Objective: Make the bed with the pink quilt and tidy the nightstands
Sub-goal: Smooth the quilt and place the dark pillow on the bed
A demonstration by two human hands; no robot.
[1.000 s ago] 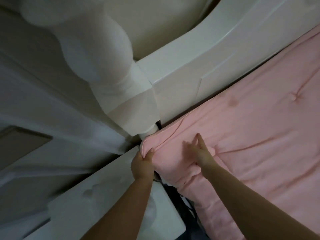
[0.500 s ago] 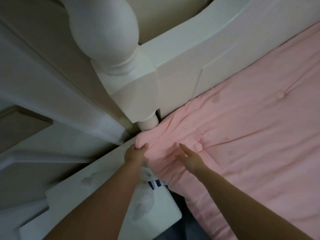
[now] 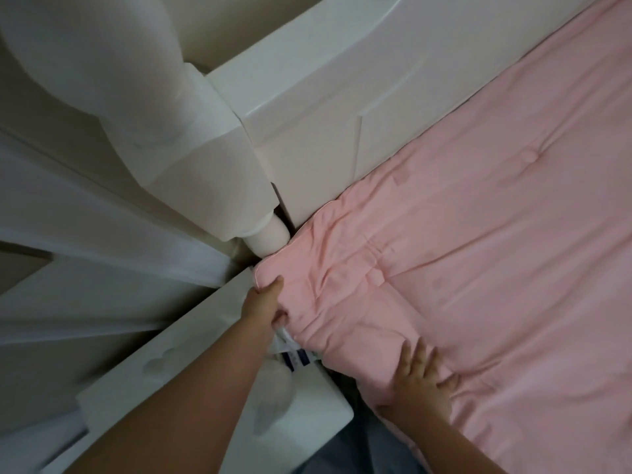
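Now the left hand (image 3: 265, 304) is pinching the corner of the soft pink tufted quilt (image 3: 478, 254) just below the white turned wooden bedpost (image 3: 191, 138), likely pinning that corner in place so the cover is sitting square against the white panelled headboard (image 3: 325, 107). Further from the bedpost, the right hand (image 3: 422, 383) is lying flat with fingers spread on the quilt's side edge, seemingly pressing out wrinkles. Beside the bedpost, the white nightstand (image 3: 191, 340) is carrying a small white packet with blue print (image 3: 295, 355), not yet tidied.
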